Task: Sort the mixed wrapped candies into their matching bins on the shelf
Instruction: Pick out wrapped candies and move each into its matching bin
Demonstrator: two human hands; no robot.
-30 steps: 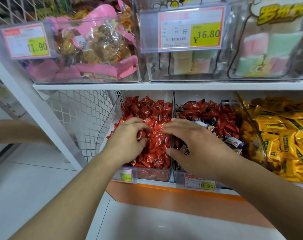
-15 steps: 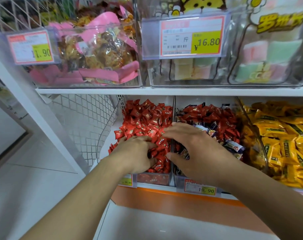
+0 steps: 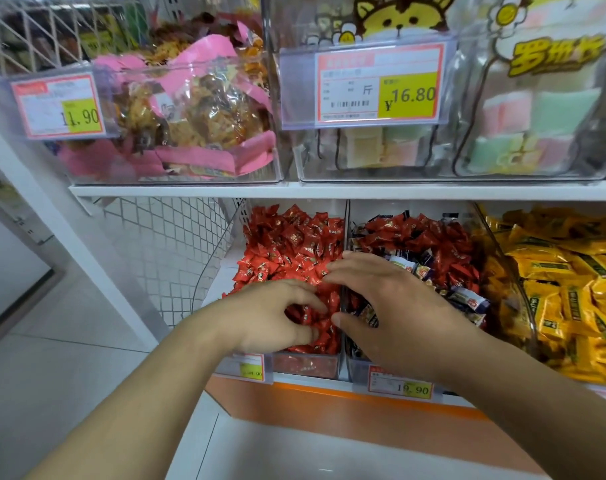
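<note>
While hands (image 3: 329, 306) rake candies (image 3: 294, 244).

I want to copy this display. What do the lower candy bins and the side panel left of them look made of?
Candy bins: clear, glossy rigid plastic, probably acrylic; the candies show through the walls. Side panel: white diamond-pattern mesh, likely painted metal.

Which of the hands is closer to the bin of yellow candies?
Right. The right hand is over the mixed bin beside the yellow candies; the left hand is one bin farther, in the red candies.
</note>
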